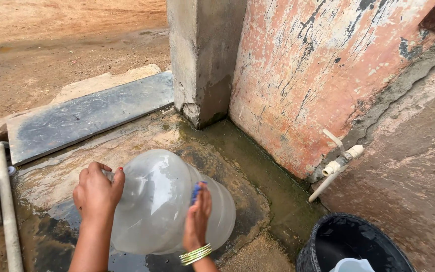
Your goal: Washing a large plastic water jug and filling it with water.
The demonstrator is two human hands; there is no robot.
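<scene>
Clear water jug [162, 201] on wet concrete, left hand [95, 194] gripping its neck, right hand [198, 217] pressing a blue scrubber [196, 191].

An outdoor washing spot in a yard: a wall tap [339, 163] on peeling pink plaster [308, 70], wet concrete floor [237, 166], bare earth [51, 45] beyond
</scene>
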